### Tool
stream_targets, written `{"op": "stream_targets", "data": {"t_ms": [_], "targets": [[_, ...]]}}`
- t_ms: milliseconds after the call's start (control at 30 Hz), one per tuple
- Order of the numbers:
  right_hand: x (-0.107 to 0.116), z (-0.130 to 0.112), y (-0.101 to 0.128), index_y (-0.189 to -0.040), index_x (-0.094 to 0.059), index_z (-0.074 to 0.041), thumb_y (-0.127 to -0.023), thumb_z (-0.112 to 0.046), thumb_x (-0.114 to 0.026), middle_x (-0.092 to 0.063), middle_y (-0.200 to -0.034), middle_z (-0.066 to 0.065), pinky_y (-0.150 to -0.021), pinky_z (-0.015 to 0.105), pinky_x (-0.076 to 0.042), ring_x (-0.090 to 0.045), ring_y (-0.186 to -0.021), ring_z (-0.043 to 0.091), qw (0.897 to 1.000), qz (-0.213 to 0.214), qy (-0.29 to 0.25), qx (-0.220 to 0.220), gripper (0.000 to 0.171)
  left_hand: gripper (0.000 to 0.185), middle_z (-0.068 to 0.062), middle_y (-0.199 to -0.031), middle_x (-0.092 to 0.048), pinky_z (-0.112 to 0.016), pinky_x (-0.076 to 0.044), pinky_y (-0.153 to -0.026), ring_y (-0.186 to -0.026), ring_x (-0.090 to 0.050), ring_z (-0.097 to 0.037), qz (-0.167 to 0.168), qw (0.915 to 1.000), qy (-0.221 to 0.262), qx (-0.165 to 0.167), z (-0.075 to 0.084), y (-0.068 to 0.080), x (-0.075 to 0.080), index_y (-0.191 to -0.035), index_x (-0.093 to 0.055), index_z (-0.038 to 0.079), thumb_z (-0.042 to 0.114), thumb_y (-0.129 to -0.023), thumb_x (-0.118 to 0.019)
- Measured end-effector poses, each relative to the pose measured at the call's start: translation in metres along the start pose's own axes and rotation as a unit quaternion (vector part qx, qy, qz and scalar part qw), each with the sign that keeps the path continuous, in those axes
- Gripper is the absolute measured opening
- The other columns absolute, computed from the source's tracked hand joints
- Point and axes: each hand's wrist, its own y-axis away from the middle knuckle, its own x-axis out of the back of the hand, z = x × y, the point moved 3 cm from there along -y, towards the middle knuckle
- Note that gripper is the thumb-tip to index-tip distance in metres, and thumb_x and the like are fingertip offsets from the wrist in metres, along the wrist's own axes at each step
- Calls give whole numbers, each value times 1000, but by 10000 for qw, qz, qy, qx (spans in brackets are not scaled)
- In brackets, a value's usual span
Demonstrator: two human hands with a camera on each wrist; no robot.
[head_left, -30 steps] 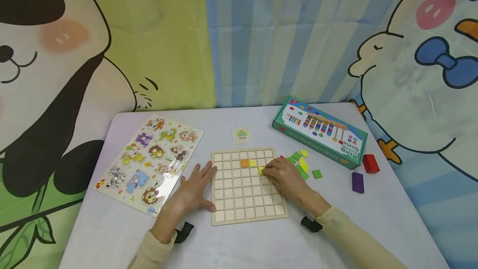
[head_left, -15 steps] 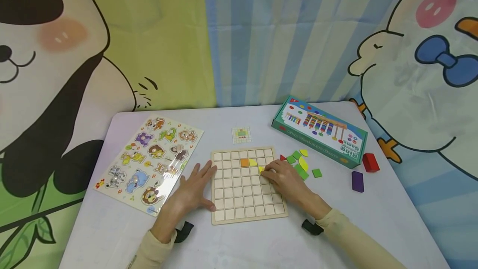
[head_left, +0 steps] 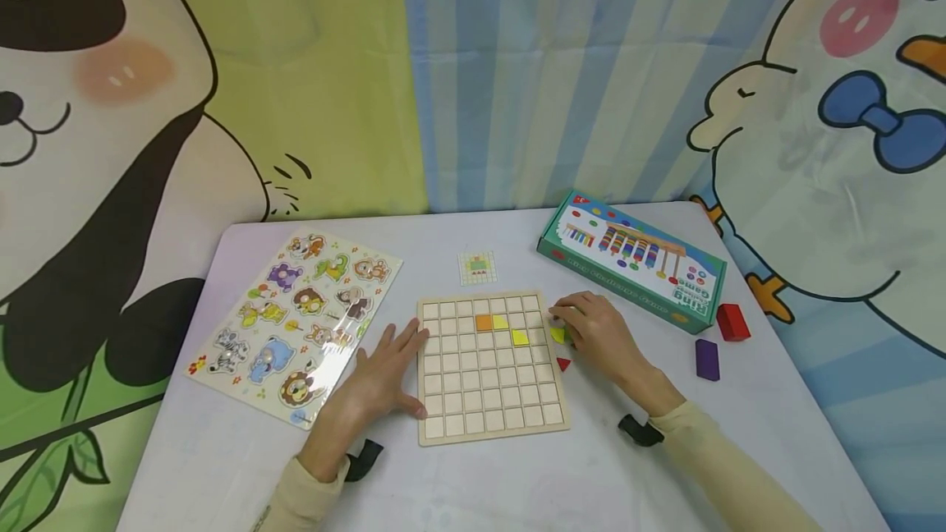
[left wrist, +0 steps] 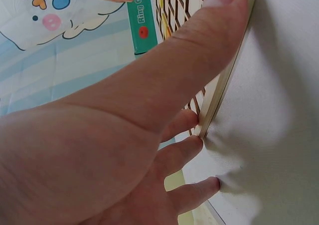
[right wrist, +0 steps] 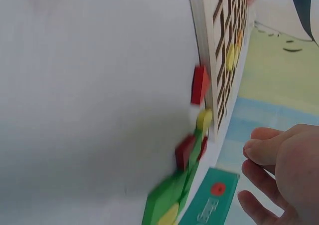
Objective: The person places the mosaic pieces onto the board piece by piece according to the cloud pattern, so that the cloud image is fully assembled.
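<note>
A wooden grid board (head_left: pixel 488 438) lies flat on the table. My left hand (head_left: pixel 377 376) rests along its left edge with fingers spread; the left wrist view shows the thumb (left wrist: pixel 204 40) on the frame. On the board, an orange square (head_left: pixel 484 323) and a yellow square (head_left: pixel 500 321) sit side by side, with another yellow square (head_left: pixel 521 337) lower right. My right hand (head_left: pixel 599 339) is just right of the board, over loose pieces, fingers loosely bent; no piece shows in it. A yellow piece (head_left: pixel 557 335) and red triangle (head_left: pixel 564 364) show beside it. Green pieces (right wrist: pixel 167 195) appear in the right wrist view.
A small pattern card (head_left: pixel 479 268) lies beyond the board. An animal puzzle board (head_left: pixel 296 318) is at left. The green Ring Game box (head_left: pixel 636 261) stands at back right, near a red block (head_left: pixel 733 323) and a purple block (head_left: pixel 707 360).
My right hand has let go of the lower yellow square, which stays on the board, and moved right over the loose pieces, covering most of them. The left hand has not moved.
</note>
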Motion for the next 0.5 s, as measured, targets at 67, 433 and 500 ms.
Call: {"op": "stream_targets", "data": {"t_ms": [67,433,500], "targets": [[5,9,0,-109,-77,-4,-84,6,-75,-75,-108,9,-96,48,-56,-67,-106,27,9997,10,107,-202,27,122,-13,-170,-19,-87,-15,-106,-154,-14,-49,-4,10000,-2,6,0,0,0,-158,-34,9,30,-56,-96],[16,45,13,-109,-76,1,-84,4,-76,-76,-109,15,-92,50,-58,-69,-104,33,9933,12,501,-1044,26,121,-14,-170,-19,-87,-16,-106,-154,-14,-49,-11,10000,52,39,0,1,0,-158,-34,8,28,-55,-96],[15,49,15,-110,-76,1,-85,1,-76,-76,-109,15,-92,51,-57,-69,-104,34,9917,-70,493,-1187,25,121,-14,-170,-19,-87,-15,-107,-154,-13,-49,-23,10000,69,55,0,1,0,-158,-34,9,28,-56,-96]]}}
